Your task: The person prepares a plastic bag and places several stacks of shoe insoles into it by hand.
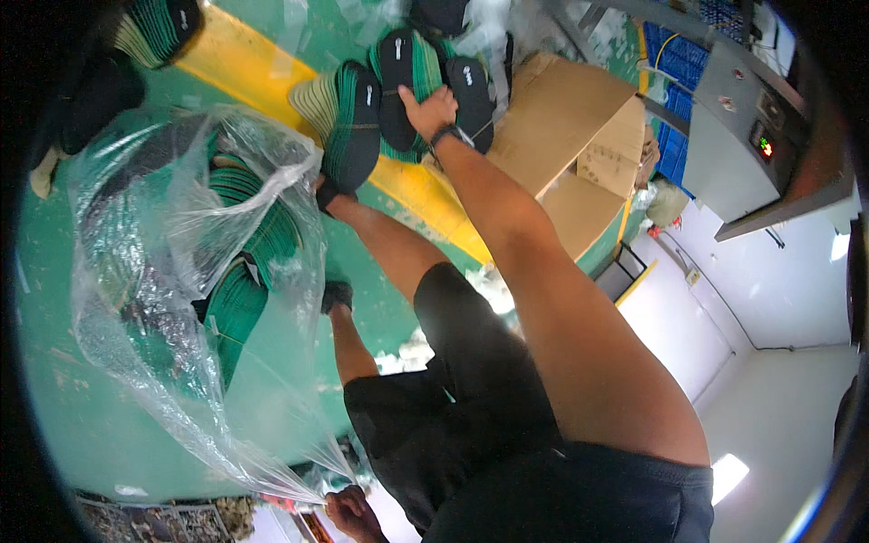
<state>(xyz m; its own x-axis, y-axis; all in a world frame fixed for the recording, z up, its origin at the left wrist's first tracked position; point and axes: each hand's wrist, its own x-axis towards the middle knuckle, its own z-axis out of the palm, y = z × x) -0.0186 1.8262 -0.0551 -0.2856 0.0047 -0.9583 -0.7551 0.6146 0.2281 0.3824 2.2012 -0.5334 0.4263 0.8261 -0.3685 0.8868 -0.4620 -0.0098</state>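
My left hand (351, 514), low in the head view, is closed on the gathered edge of a large clear plastic bag (272, 362). The bag stretches away to the left, with bundles of green insoles (249, 290) inside it. Farther off, my right hand (430, 113) is wrapped round a stack of insoles (393, 59) with black tops and green edges. Its fingertips lie over the green side, the thumb on the black face. Beside it stand another insole stack (355, 122) on the left and one (471, 86) on the right.
An open cardboard box (566, 118) stands right of the stacks. A yellow stripe (244, 68) crosses the green floor (45, 362). More insoles (158, 32) lie at the far left. A grey machine cabinet (724, 136) with a lit display and blue crates (674, 127) are on the right.
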